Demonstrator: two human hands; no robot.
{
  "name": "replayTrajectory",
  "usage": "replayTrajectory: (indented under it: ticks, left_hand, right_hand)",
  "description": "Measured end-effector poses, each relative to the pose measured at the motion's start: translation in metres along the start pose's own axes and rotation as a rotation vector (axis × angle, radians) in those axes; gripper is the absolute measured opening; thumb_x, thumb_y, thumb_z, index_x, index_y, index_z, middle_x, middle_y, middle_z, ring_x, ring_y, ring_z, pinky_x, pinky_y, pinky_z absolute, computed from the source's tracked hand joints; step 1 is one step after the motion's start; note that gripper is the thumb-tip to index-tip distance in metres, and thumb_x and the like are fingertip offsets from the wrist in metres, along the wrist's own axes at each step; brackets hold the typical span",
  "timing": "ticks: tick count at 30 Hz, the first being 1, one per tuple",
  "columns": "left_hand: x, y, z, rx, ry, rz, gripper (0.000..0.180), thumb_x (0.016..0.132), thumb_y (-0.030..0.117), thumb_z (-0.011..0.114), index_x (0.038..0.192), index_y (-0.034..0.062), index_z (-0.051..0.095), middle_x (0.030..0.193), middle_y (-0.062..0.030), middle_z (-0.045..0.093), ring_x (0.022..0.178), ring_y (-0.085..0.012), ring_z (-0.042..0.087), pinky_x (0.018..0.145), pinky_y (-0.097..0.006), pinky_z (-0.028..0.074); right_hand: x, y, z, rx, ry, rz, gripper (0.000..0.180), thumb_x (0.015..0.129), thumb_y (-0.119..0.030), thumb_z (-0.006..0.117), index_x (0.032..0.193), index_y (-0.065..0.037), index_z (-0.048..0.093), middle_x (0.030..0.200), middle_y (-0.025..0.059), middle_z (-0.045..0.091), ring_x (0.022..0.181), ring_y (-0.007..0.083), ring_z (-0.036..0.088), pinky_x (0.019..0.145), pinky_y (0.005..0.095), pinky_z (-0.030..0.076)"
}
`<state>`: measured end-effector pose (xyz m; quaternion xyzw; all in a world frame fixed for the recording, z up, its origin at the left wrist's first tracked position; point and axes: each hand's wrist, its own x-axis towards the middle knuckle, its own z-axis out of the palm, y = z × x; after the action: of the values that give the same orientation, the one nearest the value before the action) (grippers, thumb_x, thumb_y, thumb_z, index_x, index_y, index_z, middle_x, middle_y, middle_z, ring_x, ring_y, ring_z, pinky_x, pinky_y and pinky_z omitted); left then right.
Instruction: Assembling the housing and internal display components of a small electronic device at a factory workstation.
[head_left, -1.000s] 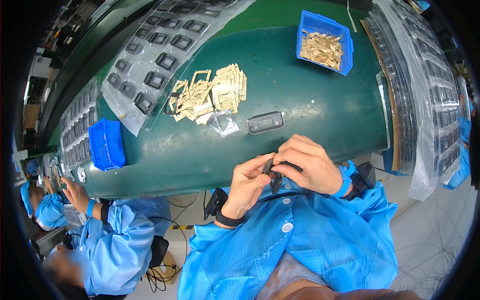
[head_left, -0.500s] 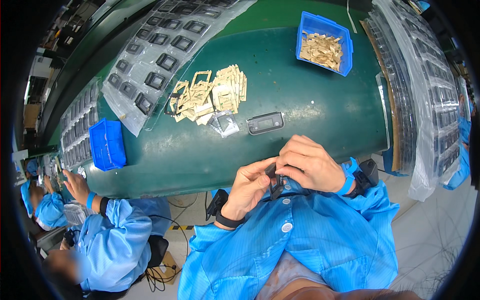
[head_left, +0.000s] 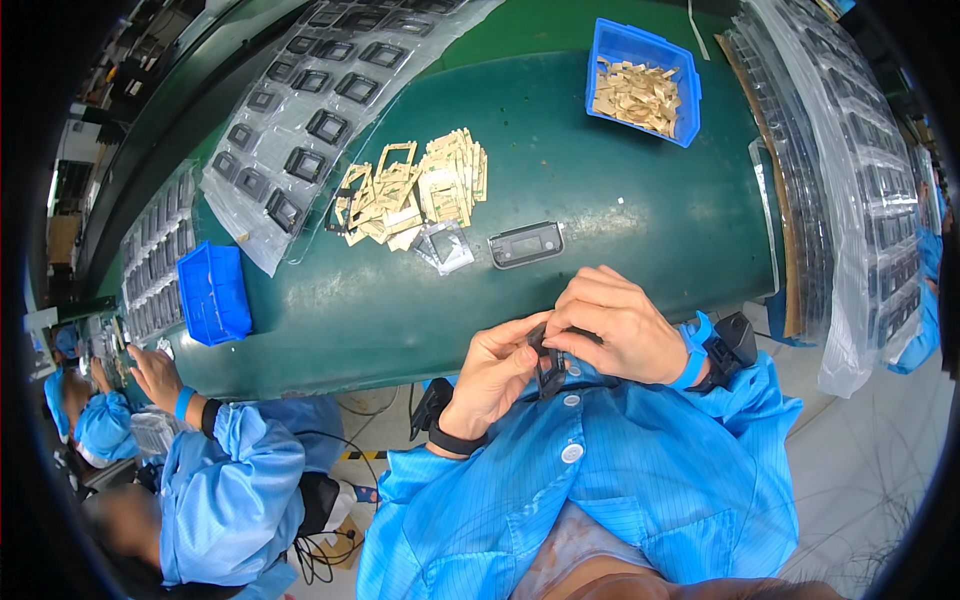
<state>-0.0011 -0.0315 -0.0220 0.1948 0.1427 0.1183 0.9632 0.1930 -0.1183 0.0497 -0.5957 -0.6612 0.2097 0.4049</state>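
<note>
A small black plastic frame (head_left: pixel 549 377) is held upright on edge close to my chest. My left hand (head_left: pixel 494 375) pinches it from the left side, thumb and fingers closed on it. The bent fingers of my right hand (head_left: pixel 612 325) press at its upper right edge; whether a small piece is pinched there too, I cannot tell. Just beyond my hands, a dark grey rectangular housing (head_left: pixel 526 246) with a window lies on the green table (head_left: pixel 640 240). Left of it are a grey-and-clear film piece (head_left: pixel 447 248) and a pile of cream backing-paper frames (head_left: pixel 452 180).
A blue bin (head_left: pixel 597 80) of tan paper scraps stands at the far right. Another blue bin (head_left: pixel 214 290) sits at the left. Plastic trays of black frames (head_left: pixel 328 125) lie far left; stacked trays (head_left: pixel 860 190) stand right. A co-worker's hand (head_left: pixel 155 378) is at the left.
My hands keep almost the same pose around the black frame, with only slight finger movement. The whole view has shifted slightly. At the left, the co-worker's head has moved a little.
</note>
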Motion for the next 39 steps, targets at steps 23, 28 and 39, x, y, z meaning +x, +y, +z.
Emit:
replayTrajectory:
  ticks: [23, 28, 39]
  left_hand:
    - [0.006, 0.011, 0.011, 0.048, 0.067, -0.110, 0.082, 0.090, 0.046, 0.072, 0.143, -0.0095, 0.042, 0.126, -0.0121, 0.059, 0.105, -0.0199, 0.069, 0.089, -0.039, 0.064]
    - [0.005, 0.009, 0.008, -0.083, -0.030, -0.076, 0.058, 0.101, 0.031, 0.061, 0.145, -0.0029, 0.045, 0.129, -0.0121, 0.063, 0.111, -0.0208, 0.067, 0.096, -0.040, 0.059]
    - [0.001, 0.014, 0.020, 0.253, 0.274, 0.051, 0.049, 0.109, 0.028, 0.047, 0.145, -0.0051, 0.046, 0.125, -0.0140, 0.065, 0.109, -0.0188, 0.066, 0.093, -0.036, 0.056]
  right_hand:
    - [0.001, -0.004, -0.008, 0.154, -0.013, 0.133, 0.015, 0.079, -0.004, 0.079, 0.089, -0.004, 0.068, 0.090, 0.0099, 0.063, 0.086, 0.0267, 0.062, 0.075, 0.0366, 0.049]
    - [0.003, -0.001, -0.006, 0.246, 0.013, 0.178, 0.013, 0.081, -0.001, 0.076, 0.089, -0.001, 0.067, 0.102, 0.0110, 0.065, 0.091, 0.0254, 0.065, 0.082, 0.0341, 0.052]
    - [0.003, 0.016, 0.005, 0.270, 0.051, 0.414, 0.010, 0.082, -0.002, 0.077, 0.088, 0.001, 0.068, 0.091, 0.0086, 0.068, 0.077, 0.0184, 0.066, 0.071, 0.0302, 0.053]
